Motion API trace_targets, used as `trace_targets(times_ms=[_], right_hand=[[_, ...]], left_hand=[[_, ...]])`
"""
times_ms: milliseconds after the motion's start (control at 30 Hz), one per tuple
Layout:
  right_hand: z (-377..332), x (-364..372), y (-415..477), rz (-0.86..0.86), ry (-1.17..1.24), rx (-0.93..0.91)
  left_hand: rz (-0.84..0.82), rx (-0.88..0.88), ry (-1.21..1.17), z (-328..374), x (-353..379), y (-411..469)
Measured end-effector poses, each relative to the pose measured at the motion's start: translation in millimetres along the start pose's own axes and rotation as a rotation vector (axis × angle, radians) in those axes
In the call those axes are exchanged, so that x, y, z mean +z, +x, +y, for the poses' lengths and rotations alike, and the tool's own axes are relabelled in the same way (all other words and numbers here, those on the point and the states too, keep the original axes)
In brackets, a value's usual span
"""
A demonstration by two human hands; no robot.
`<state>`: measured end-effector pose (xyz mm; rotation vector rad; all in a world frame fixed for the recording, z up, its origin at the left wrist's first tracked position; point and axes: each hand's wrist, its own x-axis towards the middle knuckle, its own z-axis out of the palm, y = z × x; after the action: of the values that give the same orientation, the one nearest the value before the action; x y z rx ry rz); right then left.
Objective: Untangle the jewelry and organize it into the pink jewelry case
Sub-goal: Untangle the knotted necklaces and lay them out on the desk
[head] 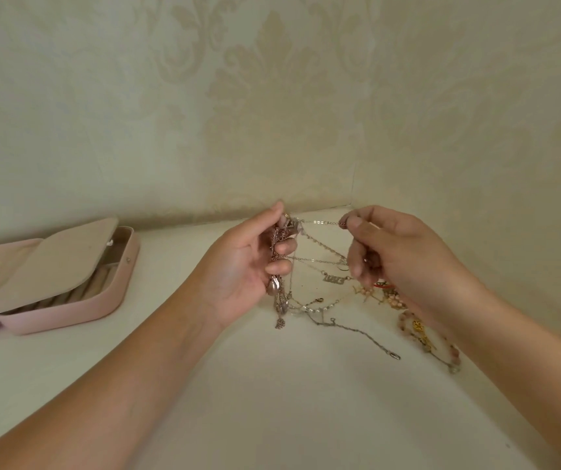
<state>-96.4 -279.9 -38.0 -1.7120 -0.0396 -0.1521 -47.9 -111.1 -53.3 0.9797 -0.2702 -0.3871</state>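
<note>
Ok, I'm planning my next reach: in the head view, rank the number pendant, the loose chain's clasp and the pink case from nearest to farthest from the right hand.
1. Number pendant, strung just left of the right hand.
2. Loose chain's clasp, on the table below the hand.
3. Pink case, open, far left.

Left hand [241, 266] and right hand [404, 256] bare. Left forearm [119, 378] and right forearm [523, 340] bare too, skin all the way to the frame edge. Nails [354, 222] short and plain where visible. Small glint [365, 260] on a right finger, can't tell what it is.
</note>
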Motion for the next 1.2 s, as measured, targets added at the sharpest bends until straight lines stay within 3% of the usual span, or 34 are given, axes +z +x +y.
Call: trace_targets(times_ms=[200, 333, 500, 733, 933, 1200], right_hand=[[-1.7, -0.3, -0.7, 0.039, 0.144, 0.055], [-4.2, -7.6, 0.9, -0.083, 0.302, 0.150], [-3.6, -6.6, -4.3, -0.273, -0.138, 0.078], [4.6, -0.5, -1.1, -0.201, -0.158, -0.046], [2.4, -3.6, 1.5, 0.053, 0.084, 0.093], [-9.1, -19.0, 4.2, -0.104, 0.612, 0.250]], left_hand=[[-0.006, -0.021, -0.078, 1.6, 0.2, -0.6], [-0.009, -0.039, -0.079, 3.3, -1.9, 0.8], [-0.032, -0.083, -0.059, -0.5, 0.1, -0.7], [-0.061, -0.107, 0.024, 1.4, 0.3, -0.6], [-0.075, -0.119, 0.021, -0.1, 1.1, -3.4], [0.087, -0.080, -0.185, 2.6, -7.4, 5.9]])
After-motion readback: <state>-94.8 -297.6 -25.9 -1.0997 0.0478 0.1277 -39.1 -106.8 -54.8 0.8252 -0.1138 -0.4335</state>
